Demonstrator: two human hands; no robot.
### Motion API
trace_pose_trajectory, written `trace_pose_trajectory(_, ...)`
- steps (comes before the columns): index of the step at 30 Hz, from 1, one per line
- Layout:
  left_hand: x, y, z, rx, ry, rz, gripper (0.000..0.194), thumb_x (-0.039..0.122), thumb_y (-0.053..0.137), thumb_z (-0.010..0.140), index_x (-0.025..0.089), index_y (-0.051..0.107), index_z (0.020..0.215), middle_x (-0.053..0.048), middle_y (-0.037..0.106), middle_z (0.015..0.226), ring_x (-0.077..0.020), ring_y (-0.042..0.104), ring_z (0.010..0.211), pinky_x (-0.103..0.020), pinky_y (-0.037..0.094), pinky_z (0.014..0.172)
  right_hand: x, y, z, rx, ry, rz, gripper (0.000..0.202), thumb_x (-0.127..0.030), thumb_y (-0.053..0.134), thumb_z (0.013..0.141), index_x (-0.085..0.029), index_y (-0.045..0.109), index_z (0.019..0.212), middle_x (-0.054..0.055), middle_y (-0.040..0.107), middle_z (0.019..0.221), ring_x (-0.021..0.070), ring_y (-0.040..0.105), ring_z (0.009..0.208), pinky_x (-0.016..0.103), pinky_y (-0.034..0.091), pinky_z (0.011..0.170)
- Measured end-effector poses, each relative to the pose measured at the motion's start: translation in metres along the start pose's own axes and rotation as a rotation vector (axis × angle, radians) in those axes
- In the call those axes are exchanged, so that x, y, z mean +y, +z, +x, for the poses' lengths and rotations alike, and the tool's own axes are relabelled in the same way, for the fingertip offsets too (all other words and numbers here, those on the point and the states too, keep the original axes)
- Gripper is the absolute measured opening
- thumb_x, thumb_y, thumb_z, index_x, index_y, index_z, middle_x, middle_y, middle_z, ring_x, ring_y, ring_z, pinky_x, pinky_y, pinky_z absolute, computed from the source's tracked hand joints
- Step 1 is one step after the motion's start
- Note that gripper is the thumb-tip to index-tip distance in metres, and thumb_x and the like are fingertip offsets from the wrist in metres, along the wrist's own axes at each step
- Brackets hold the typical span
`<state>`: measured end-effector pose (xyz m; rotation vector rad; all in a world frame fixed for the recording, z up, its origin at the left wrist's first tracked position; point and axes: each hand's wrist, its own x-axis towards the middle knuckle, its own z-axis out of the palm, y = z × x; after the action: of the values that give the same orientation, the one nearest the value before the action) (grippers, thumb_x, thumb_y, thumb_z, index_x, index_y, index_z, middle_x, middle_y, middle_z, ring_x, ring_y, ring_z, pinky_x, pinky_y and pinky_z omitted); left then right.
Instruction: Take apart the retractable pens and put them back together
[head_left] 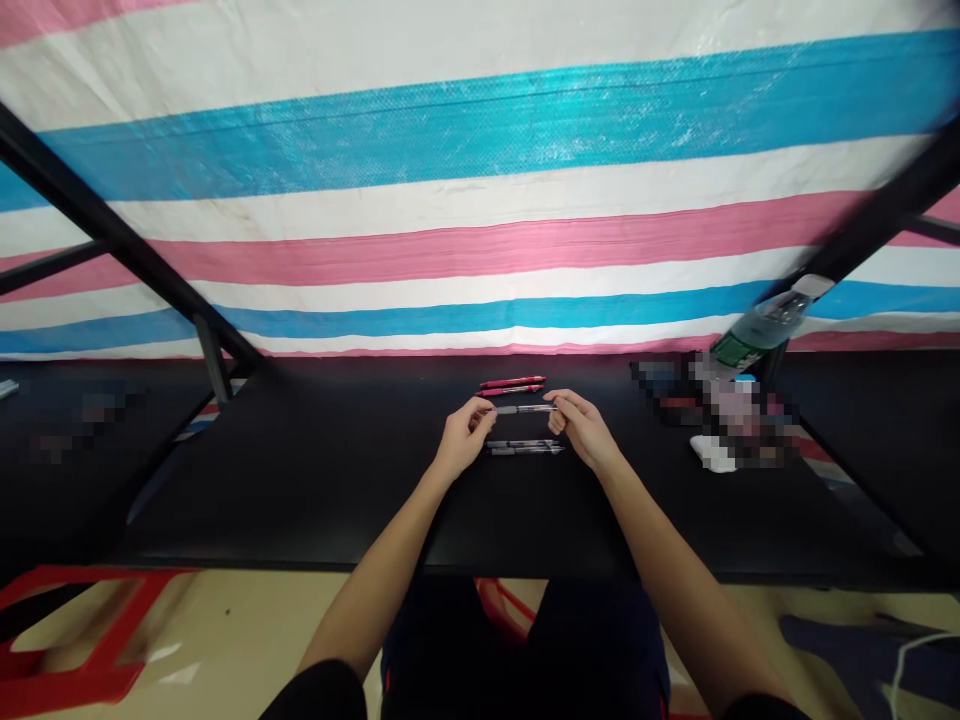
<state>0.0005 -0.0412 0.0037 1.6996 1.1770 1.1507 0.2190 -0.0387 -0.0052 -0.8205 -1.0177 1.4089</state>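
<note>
Between my two hands a grey and clear pen is held level above the black table. My left hand pinches its grey end, and my right hand pinches the opposite end. Just nearer to me, a pair of dark and clear pens lies side by side on the table. Beyond my hands two red pens lie close together, roughly parallel to the held pen.
The black table spans the view in front of a striped plastic sheet. On the right stand a tilted water bottle, a white object and blurred items. Dark metal posts rise at both sides. A red stool is at lower left.
</note>
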Motion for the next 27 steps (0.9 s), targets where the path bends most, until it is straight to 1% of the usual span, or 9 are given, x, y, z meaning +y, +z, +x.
trace_pose_trajectory(2,0.001,0.0,0.0,-0.011,-0.011,0.012,0.026,0.036,0.048,0.091,0.018,0.057,0.075,-0.001,0.06,0.068,-0.0125,0.057,0.064,-0.024,0.045,0.065,0.0,0.0,0.0,-0.003,0.001,-0.007,0.022,-0.039,0.067,0.082,-0.019,0.067,0.09,-0.007,0.04,0.05,0.0095,0.038,0.048,0.027,0.03,0.052)
trace_pose_trajectory(3,0.001,0.0,0.0,-0.012,-0.016,0.013,0.027,0.037,0.047,0.092,0.018,0.057,0.075,-0.001,0.06,0.067,-0.0126,0.057,0.063,-0.024,0.045,0.065,0.0,0.0,0.0,-0.003,0.002,-0.011,0.022,-0.039,0.067,0.082,-0.019,0.066,0.09,-0.007,0.04,0.05,0.0097,0.038,0.049,0.027,0.03,0.052)
trace_pose_trajectory(7,0.005,-0.001,-0.001,-0.013,-0.011,0.009,0.018,0.036,0.054,0.088,0.019,0.06,0.09,0.0,0.061,0.071,-0.0124,0.058,0.062,-0.024,0.045,0.064,-0.003,0.0,0.0,0.013,0.001,-0.004,0.023,-0.04,0.068,0.08,-0.019,0.066,0.089,-0.007,0.039,0.05,0.01,0.037,0.049,0.027,0.03,0.051)
trace_pose_trajectory(8,0.005,-0.001,-0.002,-0.018,-0.01,0.014,0.019,0.036,0.052,0.089,0.019,0.059,0.087,0.0,0.061,0.07,-0.0123,0.058,0.062,-0.024,0.045,0.064,-0.003,0.0,0.0,0.015,0.001,0.001,0.023,-0.04,0.069,0.08,-0.019,0.066,0.089,-0.007,0.038,0.05,0.0099,0.036,0.049,0.027,0.029,0.051)
trace_pose_trajectory(12,0.003,-0.001,-0.001,-0.026,-0.018,0.035,0.041,0.043,0.042,0.094,0.018,0.052,0.063,0.0,0.055,0.06,-0.0116,0.054,0.058,-0.024,0.044,0.062,-0.003,0.001,0.0,0.011,0.004,0.008,0.022,-0.039,0.069,0.08,-0.019,0.066,0.089,-0.007,0.038,0.051,0.0096,0.036,0.049,0.027,0.029,0.051)
trace_pose_trajectory(15,0.0,-0.002,0.0,-0.002,-0.046,-0.048,0.039,0.045,0.046,0.092,0.018,0.055,0.067,0.0,0.057,0.06,-0.0117,0.054,0.057,-0.024,0.044,0.061,-0.004,0.001,0.0,0.023,0.003,0.013,0.023,-0.039,0.069,0.079,-0.019,0.065,0.089,-0.007,0.036,0.051,0.0096,0.036,0.049,0.027,0.029,0.051)
trace_pose_trajectory(18,0.0,-0.002,0.002,0.027,-0.069,-0.141,0.033,0.045,0.052,0.089,0.017,0.059,0.073,0.0,0.059,0.065,-0.0113,0.055,0.059,-0.024,0.045,0.06,-0.005,0.001,0.001,0.054,0.004,0.019,0.024,-0.04,0.07,0.078,-0.02,0.065,0.089,-0.008,0.033,0.051,0.0098,0.034,0.049,0.027,0.029,0.05)
trace_pose_trajectory(22,0.003,-0.004,0.004,0.118,-0.135,-0.267,0.029,0.044,0.057,0.086,0.016,0.061,0.078,-0.001,0.06,0.068,-0.01,0.053,0.057,-0.023,0.044,0.057,-0.005,-0.004,0.003,0.124,-0.013,0.077,0.022,-0.037,0.071,0.076,-0.02,0.065,0.089,-0.009,0.026,0.052,0.0093,0.028,0.048,0.026,0.03,0.048)
trace_pose_trajectory(27,-0.002,-0.006,0.008,0.22,-0.216,-0.387,0.03,0.046,0.062,0.081,0.016,0.06,0.078,-0.002,0.06,0.069,-0.0101,0.053,0.056,-0.023,0.043,0.053,-0.002,-0.015,0.008,0.18,-0.042,0.123,0.018,-0.038,0.067,0.078,-0.023,0.062,0.085,-0.009,0.024,0.053,0.0098,0.028,0.046,0.026,0.033,0.045)
